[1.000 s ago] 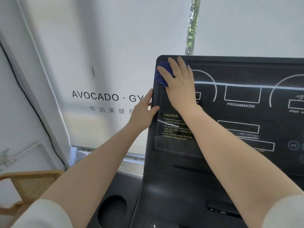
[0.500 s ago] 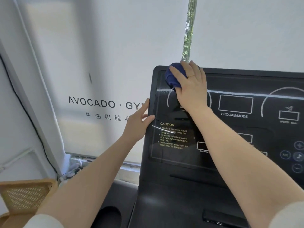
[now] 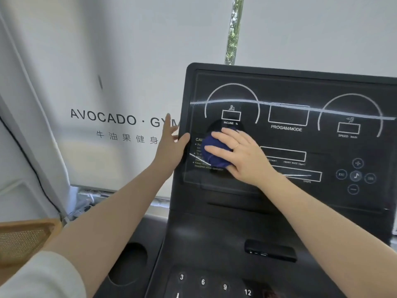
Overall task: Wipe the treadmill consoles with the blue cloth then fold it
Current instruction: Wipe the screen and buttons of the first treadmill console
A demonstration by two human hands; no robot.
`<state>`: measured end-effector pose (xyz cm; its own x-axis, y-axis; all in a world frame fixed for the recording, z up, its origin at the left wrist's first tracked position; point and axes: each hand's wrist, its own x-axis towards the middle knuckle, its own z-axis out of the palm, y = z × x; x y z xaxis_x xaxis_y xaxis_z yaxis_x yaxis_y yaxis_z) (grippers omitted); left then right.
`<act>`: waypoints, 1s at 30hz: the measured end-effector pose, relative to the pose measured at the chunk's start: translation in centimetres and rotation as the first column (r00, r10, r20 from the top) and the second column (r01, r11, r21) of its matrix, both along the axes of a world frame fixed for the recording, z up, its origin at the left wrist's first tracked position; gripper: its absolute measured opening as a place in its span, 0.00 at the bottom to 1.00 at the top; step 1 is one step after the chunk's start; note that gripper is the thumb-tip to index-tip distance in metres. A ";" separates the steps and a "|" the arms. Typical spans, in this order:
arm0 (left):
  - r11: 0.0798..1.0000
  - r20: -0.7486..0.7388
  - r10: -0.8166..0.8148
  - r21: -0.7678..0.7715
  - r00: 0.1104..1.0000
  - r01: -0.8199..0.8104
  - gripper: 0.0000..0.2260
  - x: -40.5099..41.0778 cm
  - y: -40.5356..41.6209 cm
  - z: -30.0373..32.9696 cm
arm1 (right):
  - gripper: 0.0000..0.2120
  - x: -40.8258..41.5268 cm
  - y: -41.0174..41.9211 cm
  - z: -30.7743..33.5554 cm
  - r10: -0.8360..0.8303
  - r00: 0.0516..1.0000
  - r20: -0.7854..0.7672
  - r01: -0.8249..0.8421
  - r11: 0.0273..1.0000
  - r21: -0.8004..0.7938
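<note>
In the head view, the right hand (image 3: 240,153) presses the bunched blue cloth (image 3: 214,151) flat against the console (image 3: 290,190), fingers spread over it so it rubs the caution text. The left hand (image 3: 171,145), fingers straight and thumb hooked on the console's edge, probably steadies the panel.

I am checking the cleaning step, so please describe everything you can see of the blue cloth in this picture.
The blue cloth is dark blue, soft-looking fabric, bunched into a rounded wad, not folded flat. It lies against the black treadmill console, on its left part, just under the INCLINE label and over the yellow caution text, hiding part of it. The right hand presses it against the panel with spread fingers covering its right side; only its left and lower parts show. The left hand does not touch it.
</note>
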<state>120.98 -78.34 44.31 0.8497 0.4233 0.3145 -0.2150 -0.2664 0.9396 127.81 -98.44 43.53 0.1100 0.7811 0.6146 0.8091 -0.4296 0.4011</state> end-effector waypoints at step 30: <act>0.833 -0.008 0.140 0.542 0.990 -0.113 0.33 -4.8 -1.0 -5.2 | 0.21 -0.5 -1.0 0.0 -0.283 0.943 -0.176 0.331 0.737 0.589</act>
